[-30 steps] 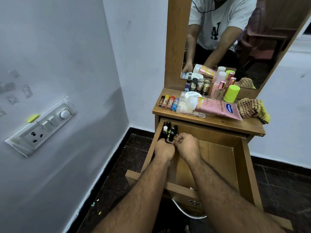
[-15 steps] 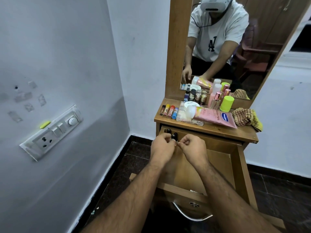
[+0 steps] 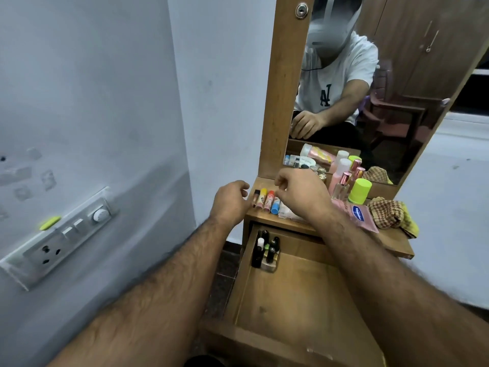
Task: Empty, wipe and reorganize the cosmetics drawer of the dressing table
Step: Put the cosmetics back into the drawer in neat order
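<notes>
Both hands up over the desk (image 3: 391, 243), above the row of 4 small tubes (image 3: 266, 201) at its far-left edge. Left hand (image 3: 230, 203) hangs just left of the tubes, fingers loosely curled, holding nothing. Right hand (image 3: 301, 197) sits right of the tubes w/ fingers curled and thumb near fingertips; can't tell if it's pinching anything.

Drawer (image 3: 299, 303) is pulled out below the desk, wood floor mostly bare. Cluster of small dark bottles (image 3: 266, 250) stands upright in its far-left corner, one w/ a white cap.

On the desk right of the hands: pink cream tube (image 3: 357, 214) lying flat, green-capped bottle (image 3: 359, 191) upright by pink spray bottles (image 3: 344, 181), checked cloth (image 3: 389, 214) bunched at the right end. Mirror (image 3: 370, 88) behind reflects the person. Switch panel (image 3: 57, 237) on the left wall.
</notes>
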